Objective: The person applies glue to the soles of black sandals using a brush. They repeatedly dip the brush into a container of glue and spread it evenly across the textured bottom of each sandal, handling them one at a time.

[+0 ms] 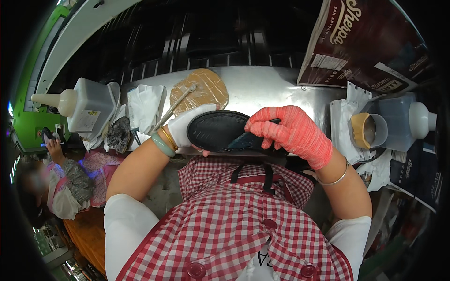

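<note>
My left hand point(187, 125), in a white glove, grips the toe end of a black shoe sole point(218, 129) held upside down over the near edge of a metal workbench point(262, 89). My right hand point(293, 132), in a red glove, is closed on the sole's other end, with a dark piece pressed under its fingers. Both wrists wear bangles. A thin brush point(174, 107) lies across a tan glue-stained round pad point(206, 89) just beyond my left hand.
A grey squeeze bottle with a cream nozzle point(79, 105) and crumpled white cloths point(145, 105) sit at the left. At the right are a cup of glue point(368, 130), a translucent jug point(405, 121) and a maroon cardboard box point(361, 42). Another person sits at the lower left point(70, 180).
</note>
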`<state>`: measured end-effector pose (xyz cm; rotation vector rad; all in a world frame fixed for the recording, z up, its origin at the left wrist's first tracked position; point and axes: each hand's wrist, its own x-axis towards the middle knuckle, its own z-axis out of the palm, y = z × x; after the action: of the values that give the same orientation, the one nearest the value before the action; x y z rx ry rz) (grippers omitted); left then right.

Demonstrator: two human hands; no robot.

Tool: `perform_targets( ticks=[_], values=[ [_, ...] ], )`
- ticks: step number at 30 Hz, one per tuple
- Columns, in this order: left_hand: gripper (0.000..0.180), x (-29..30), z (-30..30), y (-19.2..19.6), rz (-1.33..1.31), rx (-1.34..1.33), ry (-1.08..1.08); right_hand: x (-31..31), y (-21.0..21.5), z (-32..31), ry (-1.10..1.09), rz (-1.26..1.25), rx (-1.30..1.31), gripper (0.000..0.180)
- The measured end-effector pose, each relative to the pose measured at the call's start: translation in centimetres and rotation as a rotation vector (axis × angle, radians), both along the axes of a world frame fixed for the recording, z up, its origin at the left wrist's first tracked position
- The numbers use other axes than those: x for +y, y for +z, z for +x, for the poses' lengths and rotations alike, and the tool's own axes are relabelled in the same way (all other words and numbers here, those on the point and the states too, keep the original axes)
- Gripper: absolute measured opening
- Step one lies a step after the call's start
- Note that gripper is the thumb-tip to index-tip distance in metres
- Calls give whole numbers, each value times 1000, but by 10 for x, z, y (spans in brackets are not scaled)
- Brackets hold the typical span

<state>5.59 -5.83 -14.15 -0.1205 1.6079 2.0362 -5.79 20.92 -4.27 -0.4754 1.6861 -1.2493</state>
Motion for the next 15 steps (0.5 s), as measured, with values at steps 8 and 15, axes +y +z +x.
perform_targets(
  ticks=[8,15],
  values=[
    [33,23,-11,25,11,-53,203,15,5,-10,56,69,125,22],
    [35,25,-24,35,346,-517,317,57,-6,-13,-33,69,112,24]
  ],
)
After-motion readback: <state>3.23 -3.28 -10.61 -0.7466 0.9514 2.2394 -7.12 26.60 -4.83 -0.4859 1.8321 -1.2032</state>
